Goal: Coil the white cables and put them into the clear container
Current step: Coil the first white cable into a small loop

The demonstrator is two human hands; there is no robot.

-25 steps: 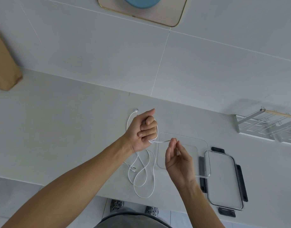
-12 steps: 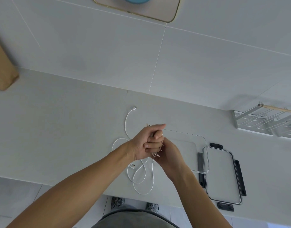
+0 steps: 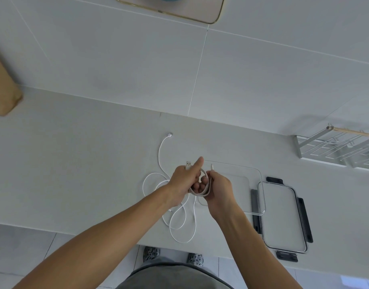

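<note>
My left hand [image 3: 184, 180] grips a small coil of white cable [image 3: 207, 189], whose USB plug sticks up past the thumb. My right hand [image 3: 218, 187] holds the other side of the same coil, with the cable's thin end poking up above its fingers. A second white cable [image 3: 179, 222] lies loose in loops on the counter below and left of my hands, its plug end reaching toward the wall. The clear container [image 3: 253, 184] sits open on the counter just right of my hands, partly hidden by my right hand.
The container's lid [image 3: 283, 217] with black clips lies to the right of it. A metal rack [image 3: 336, 149] stands at the far right by the wall, a brown paper bag [image 3: 2, 88] at the far left. The counter's front edge runs below my forearms.
My right hand came up from pulling the cable taut to meet the left hand. The cable between them is now a small closed coil held by both hands.
</note>
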